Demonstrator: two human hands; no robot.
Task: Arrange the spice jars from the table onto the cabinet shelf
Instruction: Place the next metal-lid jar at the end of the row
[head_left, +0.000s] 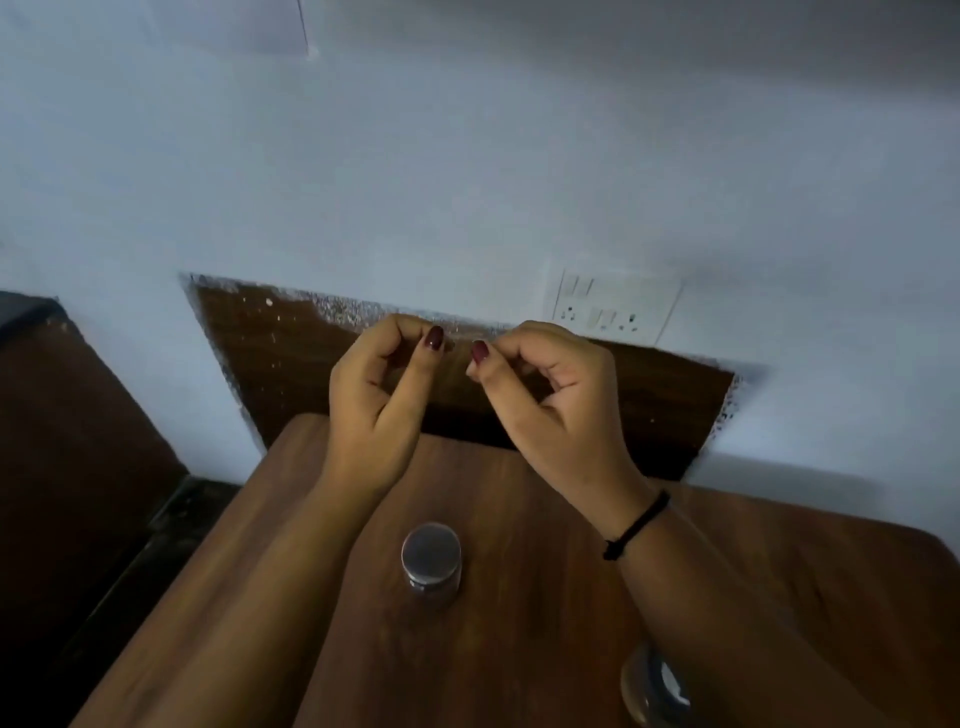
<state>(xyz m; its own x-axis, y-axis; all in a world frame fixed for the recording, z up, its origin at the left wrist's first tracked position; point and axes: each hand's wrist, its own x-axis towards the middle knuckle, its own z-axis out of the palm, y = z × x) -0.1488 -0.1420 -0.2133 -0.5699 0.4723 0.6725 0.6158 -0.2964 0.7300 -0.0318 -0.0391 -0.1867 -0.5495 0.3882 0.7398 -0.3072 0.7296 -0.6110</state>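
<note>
Stock on table (519, 519): lidded jar (431, 558) centre; second jar (655, 686) near right. Left hand (374, 400), right hand (556, 405): fingers curled, empty. Best: grasp jar bodies, upright.

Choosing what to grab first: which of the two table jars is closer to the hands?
The metal-lidded jar, upright and fully visible. The other jar sits farther back at the picture's bottom edge, partly behind the right forearm.
</note>
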